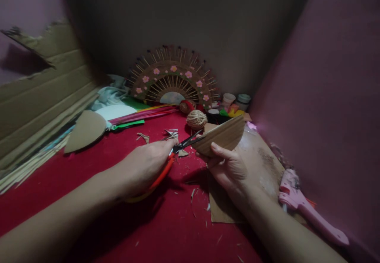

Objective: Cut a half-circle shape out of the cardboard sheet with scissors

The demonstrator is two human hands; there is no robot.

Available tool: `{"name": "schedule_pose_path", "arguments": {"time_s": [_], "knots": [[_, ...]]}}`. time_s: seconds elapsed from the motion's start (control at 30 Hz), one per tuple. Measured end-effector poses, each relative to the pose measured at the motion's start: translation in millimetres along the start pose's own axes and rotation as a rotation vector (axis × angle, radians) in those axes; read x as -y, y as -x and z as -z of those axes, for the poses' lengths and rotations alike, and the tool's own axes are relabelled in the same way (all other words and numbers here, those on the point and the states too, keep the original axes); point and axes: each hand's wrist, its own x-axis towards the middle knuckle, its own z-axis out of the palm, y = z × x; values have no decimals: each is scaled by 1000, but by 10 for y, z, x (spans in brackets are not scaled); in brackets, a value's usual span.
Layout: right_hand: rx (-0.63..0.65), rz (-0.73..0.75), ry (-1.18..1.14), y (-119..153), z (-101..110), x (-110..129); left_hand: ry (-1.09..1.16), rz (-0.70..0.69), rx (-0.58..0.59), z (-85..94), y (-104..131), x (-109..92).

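Observation:
My left hand is wrapped around the orange handle of a pair of scissors. The dark blades are parted and point right, their tips at the left corner of a half-round piece of cardboard. My right hand grips that piece from below, thumb on its near face and fingers mostly hidden behind it. Cardboard scraps lie beneath the blades on the red cloth. Just beyond the scissors rests a ball of twine.
A stick fan with pink flowers stands at the back. Another cut cardboard piece and thin sticks lie left. A pink glue gun sits right, near a cardboard sheet. Small pots stand at the back right.

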Motion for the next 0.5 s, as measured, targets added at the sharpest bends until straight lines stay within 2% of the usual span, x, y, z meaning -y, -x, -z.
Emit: {"name": "schedule_pose_path", "arguments": {"time_s": [0.33, 0.5], "knots": [[15, -58, 33, -3, 33, -10, -63, -54, -7, 28, 21, -50], [19, -19, 36, -18, 45, -22, -42, -88, 0, -8, 35, -11]]}}
